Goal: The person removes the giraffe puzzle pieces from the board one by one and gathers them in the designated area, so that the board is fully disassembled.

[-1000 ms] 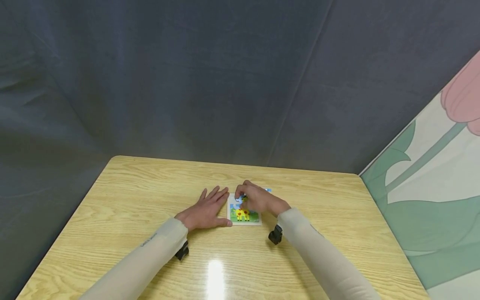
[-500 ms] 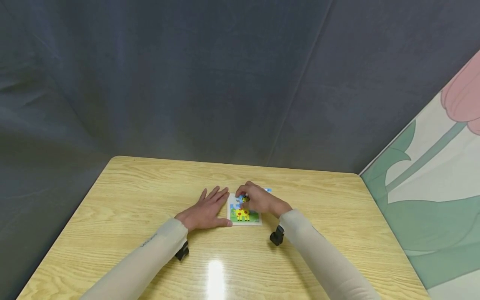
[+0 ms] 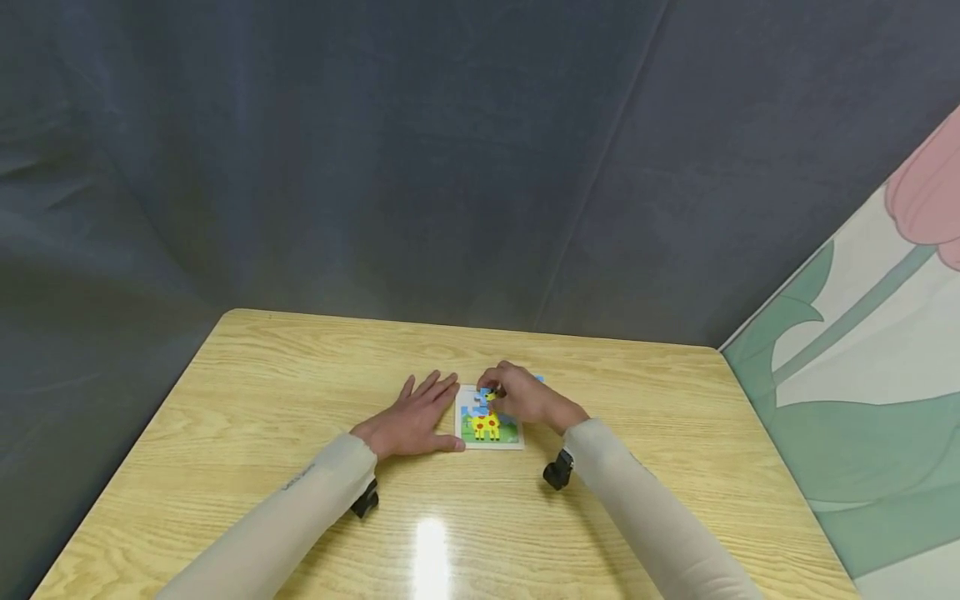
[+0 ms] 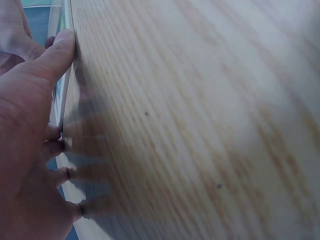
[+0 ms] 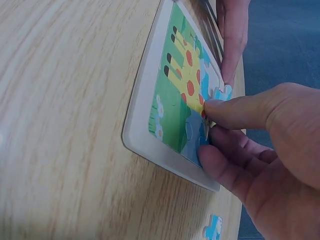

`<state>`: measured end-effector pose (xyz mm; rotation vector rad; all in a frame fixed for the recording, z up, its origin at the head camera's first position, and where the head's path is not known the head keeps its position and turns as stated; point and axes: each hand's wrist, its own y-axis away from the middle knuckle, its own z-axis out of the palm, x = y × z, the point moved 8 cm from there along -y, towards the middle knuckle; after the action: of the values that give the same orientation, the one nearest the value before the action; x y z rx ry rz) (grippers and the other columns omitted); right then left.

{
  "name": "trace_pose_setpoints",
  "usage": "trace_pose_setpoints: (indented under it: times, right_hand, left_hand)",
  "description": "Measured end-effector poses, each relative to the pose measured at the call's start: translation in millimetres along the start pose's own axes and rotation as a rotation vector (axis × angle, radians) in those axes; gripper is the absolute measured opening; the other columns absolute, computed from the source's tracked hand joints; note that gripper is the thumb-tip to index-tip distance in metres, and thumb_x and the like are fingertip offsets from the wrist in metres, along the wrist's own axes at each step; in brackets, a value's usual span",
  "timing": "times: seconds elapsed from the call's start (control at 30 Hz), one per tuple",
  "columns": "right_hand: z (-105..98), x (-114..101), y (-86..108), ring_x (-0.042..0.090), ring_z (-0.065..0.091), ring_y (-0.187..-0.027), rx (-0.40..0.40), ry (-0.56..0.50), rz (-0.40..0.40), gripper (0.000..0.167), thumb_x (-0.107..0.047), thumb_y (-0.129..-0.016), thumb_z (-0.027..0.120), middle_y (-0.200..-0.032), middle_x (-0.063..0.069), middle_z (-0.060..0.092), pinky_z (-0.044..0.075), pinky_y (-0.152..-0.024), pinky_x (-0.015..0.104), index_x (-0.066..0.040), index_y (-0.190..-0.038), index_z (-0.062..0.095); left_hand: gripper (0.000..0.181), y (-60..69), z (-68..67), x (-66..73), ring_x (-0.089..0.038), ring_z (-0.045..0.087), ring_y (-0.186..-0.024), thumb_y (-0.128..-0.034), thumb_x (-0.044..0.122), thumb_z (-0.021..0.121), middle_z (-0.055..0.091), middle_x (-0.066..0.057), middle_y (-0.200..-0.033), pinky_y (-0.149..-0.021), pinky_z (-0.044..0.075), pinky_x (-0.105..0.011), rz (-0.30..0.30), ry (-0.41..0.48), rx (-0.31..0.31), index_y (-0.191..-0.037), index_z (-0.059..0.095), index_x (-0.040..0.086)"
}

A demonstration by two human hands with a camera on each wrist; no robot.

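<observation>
A white-rimmed puzzle tray (image 3: 491,447) lies on the table, its lower part filled with a picture of a yellow giraffe body (image 5: 190,77) on green. My right hand (image 3: 527,397) bends over the tray's upper right, thumb and fingers pinching a blue puzzle piece (image 3: 482,397) with a yellow giraffe head. Part of that puzzle piece (image 5: 222,93) shows past the thumb in the right wrist view; the fingers hide the rest. Flat on the table, fingers spread, my left hand (image 3: 411,425) rests at the tray's left side, with thumb and index tip at its edge.
A loose light-blue puzzle piece (image 5: 214,227) lies on the wooden table (image 3: 300,367) beyond the tray's right side, mostly behind the right hand in the head view. A dark curtain (image 3: 420,167) hangs behind the table, and a flower-patterned panel (image 3: 862,400) stands at right.
My right hand has shifted slightly to the right over the tray, with the giraffe-head piece still pinched; more of that piece shows now. The left hand has stayed in place.
</observation>
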<state>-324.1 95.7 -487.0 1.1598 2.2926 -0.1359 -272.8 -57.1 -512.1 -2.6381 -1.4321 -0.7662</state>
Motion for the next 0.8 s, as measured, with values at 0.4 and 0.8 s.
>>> trace_pose_setpoints:
  times: [0.4,0.8]
  right_hand:
    - [1.9,4.7,1.9,0.018,0.061,-0.103,0.03,0.012,-0.008,0.031,-0.013,-0.102,0.073,-0.118,0.007,0.065,0.056,-0.094,0.041,-0.014,-0.133,0.073]
    - [1.2,4.1,3.4,0.014,0.055,-0.089,0.056,0.034,0.033,0.031,-0.015,-0.102,0.073,-0.117,0.004,0.063,0.049,-0.082,0.036,-0.017,-0.133,0.075]
  left_hand:
    - [0.099,0.1,-0.4,0.8,-0.038,0.003,-0.17,-0.1015,0.063,0.062,0.011,-0.008,-0.182,-0.133,0.005,-0.069,0.002,0.005,0.004,-0.171,0.021,0.007]
    - [0.099,-0.7,0.8,0.3,-0.038,0.002,-0.17,-0.1014,0.063,0.062,0.01,-0.008,-0.182,-0.133,0.004,-0.069,0.004,0.01,0.006,-0.171,0.021,0.007]
